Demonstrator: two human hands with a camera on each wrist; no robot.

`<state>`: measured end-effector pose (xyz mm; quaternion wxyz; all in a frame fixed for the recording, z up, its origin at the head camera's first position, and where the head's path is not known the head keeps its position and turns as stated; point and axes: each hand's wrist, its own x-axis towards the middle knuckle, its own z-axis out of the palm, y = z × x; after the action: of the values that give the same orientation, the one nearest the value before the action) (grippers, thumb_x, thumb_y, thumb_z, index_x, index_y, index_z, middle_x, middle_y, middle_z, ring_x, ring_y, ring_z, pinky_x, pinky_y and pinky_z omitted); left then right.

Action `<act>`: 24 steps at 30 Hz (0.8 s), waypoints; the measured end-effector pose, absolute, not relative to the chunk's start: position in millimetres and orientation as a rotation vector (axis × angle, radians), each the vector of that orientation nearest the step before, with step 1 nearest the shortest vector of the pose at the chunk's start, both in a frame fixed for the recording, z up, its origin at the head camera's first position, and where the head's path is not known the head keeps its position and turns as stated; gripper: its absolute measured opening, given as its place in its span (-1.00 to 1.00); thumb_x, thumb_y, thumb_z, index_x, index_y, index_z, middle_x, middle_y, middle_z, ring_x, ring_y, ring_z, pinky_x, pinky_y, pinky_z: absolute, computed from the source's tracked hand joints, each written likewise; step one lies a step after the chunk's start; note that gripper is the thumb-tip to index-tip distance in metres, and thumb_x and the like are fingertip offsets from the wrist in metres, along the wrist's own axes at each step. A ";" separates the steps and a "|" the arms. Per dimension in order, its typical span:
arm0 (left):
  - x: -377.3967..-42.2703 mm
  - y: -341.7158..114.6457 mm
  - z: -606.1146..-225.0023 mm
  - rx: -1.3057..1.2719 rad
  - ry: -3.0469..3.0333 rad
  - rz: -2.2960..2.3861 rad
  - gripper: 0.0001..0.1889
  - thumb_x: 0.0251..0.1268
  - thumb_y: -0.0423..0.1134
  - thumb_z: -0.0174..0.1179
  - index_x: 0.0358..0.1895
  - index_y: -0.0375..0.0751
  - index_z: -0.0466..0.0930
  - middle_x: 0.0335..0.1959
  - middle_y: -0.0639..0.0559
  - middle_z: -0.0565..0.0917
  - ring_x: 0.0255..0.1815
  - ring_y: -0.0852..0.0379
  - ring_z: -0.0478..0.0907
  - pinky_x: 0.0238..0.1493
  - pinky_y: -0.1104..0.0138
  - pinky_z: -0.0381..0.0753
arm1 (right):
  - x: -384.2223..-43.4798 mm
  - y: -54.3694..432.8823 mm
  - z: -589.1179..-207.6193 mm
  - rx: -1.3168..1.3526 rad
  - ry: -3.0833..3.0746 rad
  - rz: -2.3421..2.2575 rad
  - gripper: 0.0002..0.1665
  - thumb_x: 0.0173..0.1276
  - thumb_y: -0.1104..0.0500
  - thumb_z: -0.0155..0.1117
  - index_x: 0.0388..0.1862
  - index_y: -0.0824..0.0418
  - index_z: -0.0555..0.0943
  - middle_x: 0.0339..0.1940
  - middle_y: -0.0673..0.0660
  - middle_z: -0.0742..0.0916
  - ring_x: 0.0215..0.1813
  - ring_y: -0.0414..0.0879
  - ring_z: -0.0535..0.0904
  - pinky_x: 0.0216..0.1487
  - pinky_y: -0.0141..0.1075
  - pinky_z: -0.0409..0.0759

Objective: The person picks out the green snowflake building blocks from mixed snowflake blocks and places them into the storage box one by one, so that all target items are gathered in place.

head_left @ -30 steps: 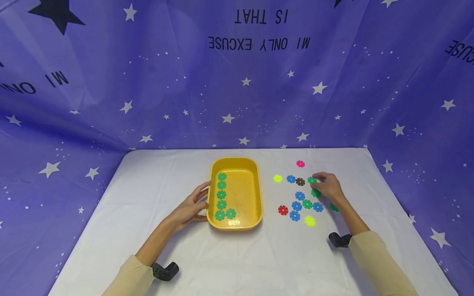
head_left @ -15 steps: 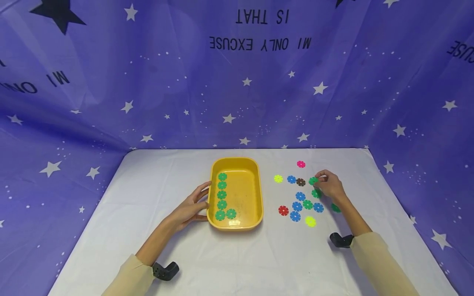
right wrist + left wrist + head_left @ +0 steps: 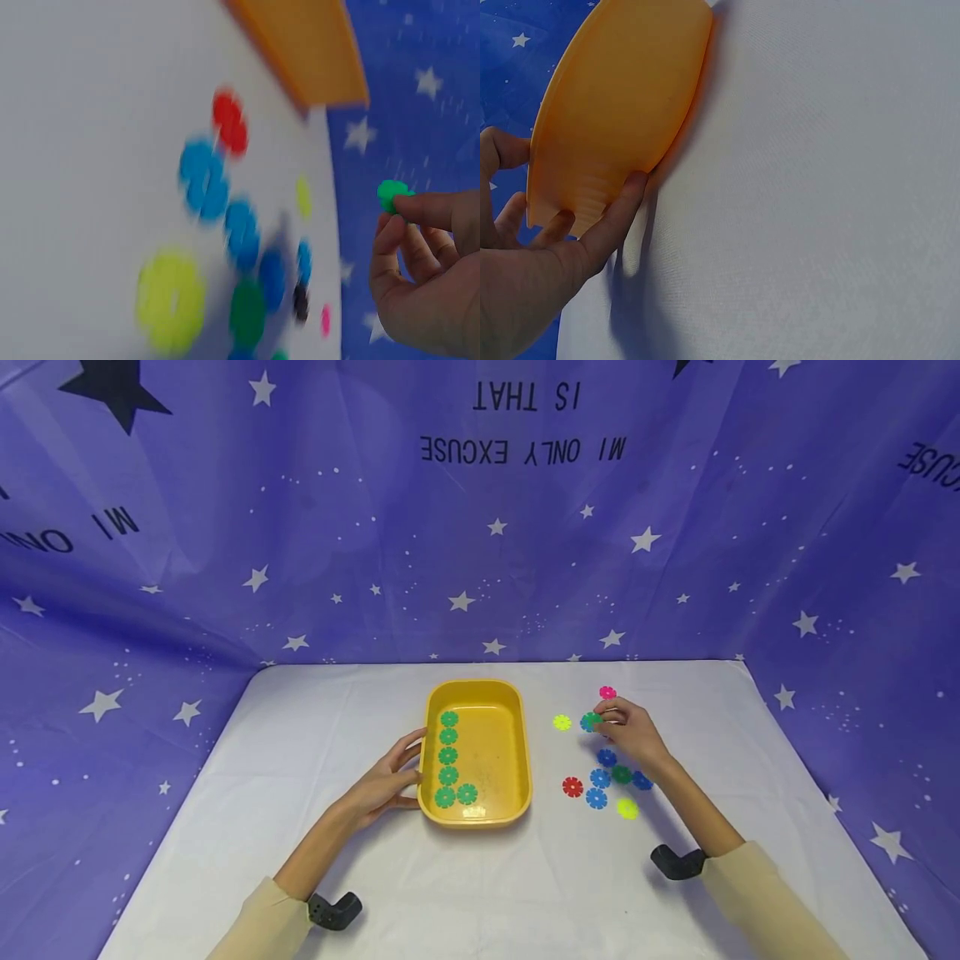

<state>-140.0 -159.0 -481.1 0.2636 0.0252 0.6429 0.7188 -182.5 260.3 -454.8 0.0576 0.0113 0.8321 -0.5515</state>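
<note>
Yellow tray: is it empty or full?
Neither: six green notched discs lie in the yellow tray, leaving much of it bare.

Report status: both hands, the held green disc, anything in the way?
Left hand holding yellow tray by its left side. Right hand pinching green disc above table. Loose yellow disc between right hand and tray, lying flat; likely no obstruction.

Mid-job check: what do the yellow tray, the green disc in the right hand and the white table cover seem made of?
Yellow tray: probably hard plastic, smooth and glossy; light glints at its near end.
Green disc: likely plastic, with even colour and a scalloped edge; finish too blurred to judge.
White table cover: apparently matt woven cloth, showing fine texture.
</note>
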 end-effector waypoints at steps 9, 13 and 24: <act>-139.4 -158.5 -481.5 0.053 1.747 1.939 -0.14 0.27 -0.50 0.04 0.61 0.13 -0.02 0.61 -0.10 -0.05 0.40 -0.33 0.26 0.00 -0.12 0.63 | -174.0 194.9 -437.1 -0.139 2.333 -1.739 -0.68 0.40 0.31 0.27 0.12 0.30 0.63 -0.03 0.19 0.75 0.03 0.24 0.60 -0.03 -0.14 0.65; -139.4 -158.2 -482.1 0.063 1.740 1.938 -0.14 0.28 -0.50 0.03 0.61 0.11 -0.03 0.61 -0.11 -0.07 0.41 -0.34 0.24 0.00 -0.13 0.63 | -171.1 168.2 -431.6 -0.188 2.275 -1.742 -0.64 0.40 0.35 0.25 0.16 0.30 0.66 0.05 0.20 0.73 0.03 0.17 0.63 0.00 -0.15 0.67; -139.3 -158.4 -480.9 0.061 1.735 1.946 -0.14 0.28 -0.49 0.05 0.60 0.12 -0.01 0.61 -0.11 -0.07 0.42 -0.36 0.22 0.00 -0.13 0.63 | -171.1 113.9 -440.2 -0.282 2.174 -1.747 -0.62 0.37 0.47 0.16 0.15 0.41 0.63 0.05 0.22 0.71 0.00 0.22 0.65 0.02 -0.13 0.68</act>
<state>-139.3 -158.4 -480.9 0.2637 0.0224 0.6419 0.7196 -171.1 113.9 -440.2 0.1684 -0.0993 0.7643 -0.6145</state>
